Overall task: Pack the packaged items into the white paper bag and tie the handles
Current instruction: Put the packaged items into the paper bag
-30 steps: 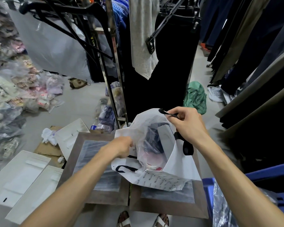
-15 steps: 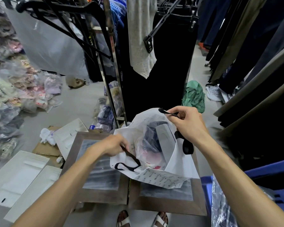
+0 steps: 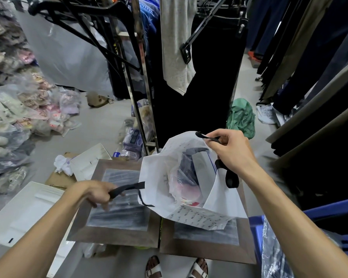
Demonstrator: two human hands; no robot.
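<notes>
— Where's the bag?
— The white bag (image 3: pixel 219 195) stands open on the brown boards, printed rim folded outward in front.
— Contents?
— Clear-wrapped items (image 3: pixel 184 177), dark and pink, sit inside.
— Handles?
— Black straps — left handle (image 3: pixel 129 187) stretched outward, right handle (image 3: pixel 209 137) raised.

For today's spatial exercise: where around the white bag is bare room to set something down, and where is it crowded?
Free: the grey floor between the packet heap and clothes rack. Crowded: the boards under the white paper bag; flat white packages at left.
</notes>
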